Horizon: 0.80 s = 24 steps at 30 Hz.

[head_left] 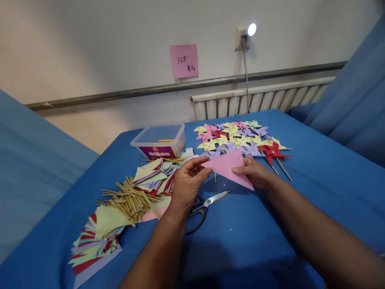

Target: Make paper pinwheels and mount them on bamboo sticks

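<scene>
One flat pink paper triangle (228, 166) between left hand (188, 181) and right hand (256, 175)

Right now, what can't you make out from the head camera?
Head view:
Scissors: handles partly hidden behind the left hand.
Pink paper: corners covered by the left hand and right hand; layers unclear.
Wall note: writing too small to read.
Plastic box: cloudy wall blurs its contents.
Pinwheels: sticks mostly hidden under the paper blades.
</scene>
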Each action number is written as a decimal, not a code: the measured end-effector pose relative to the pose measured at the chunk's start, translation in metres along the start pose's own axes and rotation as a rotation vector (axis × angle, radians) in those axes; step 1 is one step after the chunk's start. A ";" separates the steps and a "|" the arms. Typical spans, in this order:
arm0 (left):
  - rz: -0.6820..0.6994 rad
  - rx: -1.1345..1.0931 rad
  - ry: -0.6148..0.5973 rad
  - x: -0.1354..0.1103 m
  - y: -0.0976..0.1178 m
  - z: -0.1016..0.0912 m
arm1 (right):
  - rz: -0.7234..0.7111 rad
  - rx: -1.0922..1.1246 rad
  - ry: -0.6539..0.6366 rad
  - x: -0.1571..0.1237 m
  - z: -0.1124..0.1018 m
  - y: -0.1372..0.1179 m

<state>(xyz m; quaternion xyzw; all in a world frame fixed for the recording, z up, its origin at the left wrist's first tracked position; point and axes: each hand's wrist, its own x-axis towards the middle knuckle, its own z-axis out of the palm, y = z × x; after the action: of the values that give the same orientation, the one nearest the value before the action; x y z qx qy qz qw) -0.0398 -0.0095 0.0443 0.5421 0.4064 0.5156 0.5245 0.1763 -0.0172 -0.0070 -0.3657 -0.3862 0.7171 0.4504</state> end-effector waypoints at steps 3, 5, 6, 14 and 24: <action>0.044 0.019 -0.012 -0.001 0.002 -0.001 | 0.000 0.007 -0.025 0.000 -0.002 0.000; 0.051 0.053 -0.004 -0.001 0.002 -0.001 | -0.006 0.000 -0.032 -0.001 -0.002 0.000; 0.050 0.064 0.001 -0.001 0.001 -0.001 | -0.012 -0.008 -0.028 -0.001 -0.002 0.000; 0.070 0.075 0.062 0.000 -0.002 0.000 | -0.048 -0.070 0.004 0.000 -0.003 0.001; 0.051 0.037 0.137 0.003 -0.004 0.000 | -0.135 -0.165 0.090 0.000 0.001 0.002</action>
<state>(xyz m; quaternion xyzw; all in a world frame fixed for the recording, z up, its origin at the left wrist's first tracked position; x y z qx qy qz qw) -0.0388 -0.0064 0.0410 0.5253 0.4368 0.5572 0.4721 0.1745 -0.0184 -0.0086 -0.4067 -0.4470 0.6338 0.4829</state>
